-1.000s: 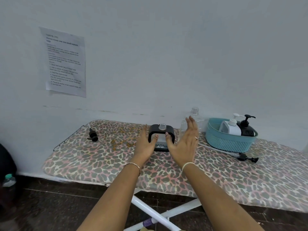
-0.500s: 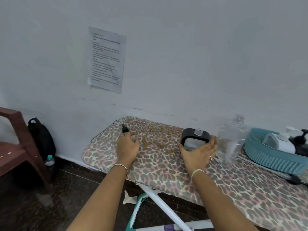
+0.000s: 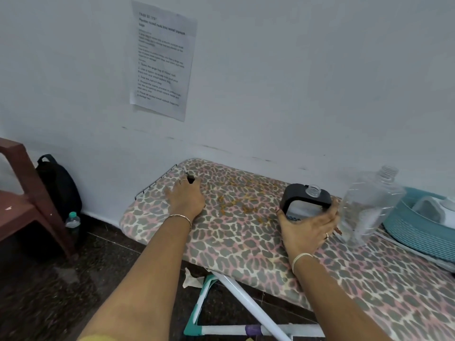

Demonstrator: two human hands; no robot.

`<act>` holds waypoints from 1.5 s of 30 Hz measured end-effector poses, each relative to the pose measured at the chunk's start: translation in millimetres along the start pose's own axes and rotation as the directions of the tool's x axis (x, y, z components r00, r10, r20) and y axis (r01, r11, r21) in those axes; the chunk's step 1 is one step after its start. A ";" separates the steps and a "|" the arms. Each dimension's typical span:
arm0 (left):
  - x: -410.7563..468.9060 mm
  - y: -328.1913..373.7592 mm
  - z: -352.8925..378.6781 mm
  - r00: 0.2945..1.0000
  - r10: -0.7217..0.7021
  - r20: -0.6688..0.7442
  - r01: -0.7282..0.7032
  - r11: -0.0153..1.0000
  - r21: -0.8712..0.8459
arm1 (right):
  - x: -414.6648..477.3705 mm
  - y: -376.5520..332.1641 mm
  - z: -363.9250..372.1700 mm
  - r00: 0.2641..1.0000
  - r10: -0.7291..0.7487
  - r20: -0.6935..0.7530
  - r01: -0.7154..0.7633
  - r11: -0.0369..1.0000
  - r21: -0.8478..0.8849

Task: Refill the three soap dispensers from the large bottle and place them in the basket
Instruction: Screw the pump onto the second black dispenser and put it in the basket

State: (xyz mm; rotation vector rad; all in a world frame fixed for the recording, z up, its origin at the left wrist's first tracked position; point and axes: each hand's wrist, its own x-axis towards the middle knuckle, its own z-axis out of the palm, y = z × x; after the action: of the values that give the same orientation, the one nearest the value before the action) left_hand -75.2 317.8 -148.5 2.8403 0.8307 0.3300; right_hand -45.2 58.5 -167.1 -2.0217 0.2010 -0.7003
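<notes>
Left hand: the left hand [image 3: 185, 196] is now lying over the black pump [image 3: 190, 178] at the board's [image 3: 246, 242] far left corner, having crossed from beside the dispenser a second ago; the fingers are curling down on the pump, but whether they are gripping it yet I cannot tell.
Pump: it is showing only as a dark bit between the fingertips, not yet lifted.
Dispenser: the black-framed dispenser [image 3: 305, 200] is standing upright mid-board, neck open and uncapped.
Right hand: the right hand [image 3: 307, 228] is staying at the dispenser's base, fingers wrapping around its lower front and steadying it.
Bottle: the clear bottle [image 3: 366, 207] is standing just right of the dispenser, capless and looking nearly empty.
Basket: the teal basket [image 3: 416, 232] at the right edge is already holding other dispensers, partly cut off.
Meaning: the pour is looking finished for this one; fetching the pump suggests capping comes next, then the basket.
</notes>
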 end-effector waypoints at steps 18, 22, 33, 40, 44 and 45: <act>-14.6 64.3 -17.0 0.964 -0.022 -0.267 -0.186 0.663 -0.725 | -2.0 -2.3 -3.6 1.000 0.005 0.010 -0.006 1.000 0.018; -32.3 96.5 -30.4 0.966 -0.017 -0.256 -0.211 0.513 -0.832 | -2.9 -4.1 -6.5 1.000 0.013 0.023 -0.013 1.000 0.021; -53.3 152.8 -74.8 0.973 0.074 -0.218 -0.228 0.171 -0.959 | 5.0 5.1 -30.6 0.987 -0.080 0.138 0.072 0.996 0.057; -61.5 179.2 -93.8 0.971 0.095 -0.218 -0.233 0.204 -0.951 | 11.1 17.3 -50.7 0.955 -0.187 0.232 0.166 0.980 0.109; -65.1 184.7 -97.1 0.951 0.156 -0.266 -0.304 0.318 -0.898 | 9.4 24.7 -55.9 0.945 -0.194 0.265 0.154 0.974 0.165; -65.9 186.0 -97.5 0.947 0.179 -0.266 -0.313 0.338 -0.887 | 9.3 25.5 -56.2 0.945 -0.191 0.266 0.148 0.974 0.171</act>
State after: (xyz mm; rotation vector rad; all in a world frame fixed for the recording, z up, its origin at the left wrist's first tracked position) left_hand -59.2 136.3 -25.1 1.8032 0.0643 0.7407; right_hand -65.2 -0.5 -163.3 -1.9827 -0.1902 -0.5082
